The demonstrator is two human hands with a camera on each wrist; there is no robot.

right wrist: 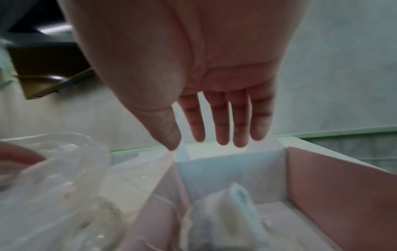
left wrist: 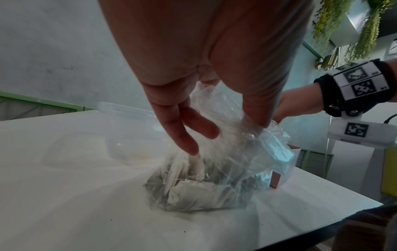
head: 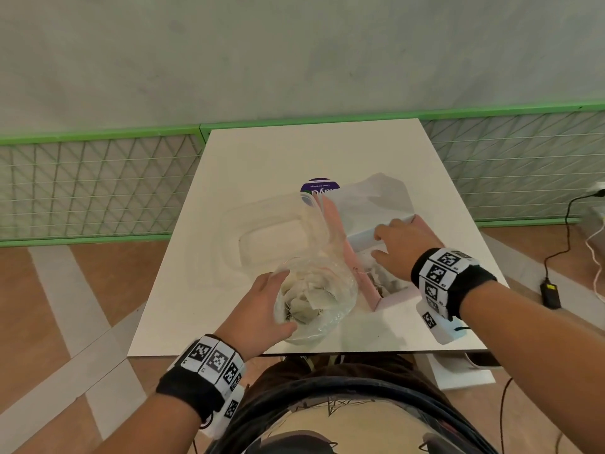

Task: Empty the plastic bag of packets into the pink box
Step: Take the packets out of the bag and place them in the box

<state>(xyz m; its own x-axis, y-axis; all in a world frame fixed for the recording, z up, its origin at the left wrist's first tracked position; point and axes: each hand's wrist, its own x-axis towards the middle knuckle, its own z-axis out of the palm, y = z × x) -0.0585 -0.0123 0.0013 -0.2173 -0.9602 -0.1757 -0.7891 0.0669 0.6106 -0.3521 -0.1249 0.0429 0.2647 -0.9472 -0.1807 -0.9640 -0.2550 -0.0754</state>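
Left hand [head: 262,309] grips the clear plastic bag [head: 314,296] of packets [head: 304,303] on the white counter [head: 262,165], just beside the pink box [head: 360,276].

The thin, crinkled bag sags round pale, flat packets; the left grip pinches its gathered film. The right hand [head: 397,250] hovers over the square cardboard box with fingers straight, its grip loose and holding nothing. Some packets lie inside the box. A clear lidded tub [head: 262,231] sits behind the bag.

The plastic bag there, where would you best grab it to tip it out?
Probably by its bottom, coming from the left, away from the pink box. The bag stands mouth-up on the table, packets sunk low; the left hand holds its side.
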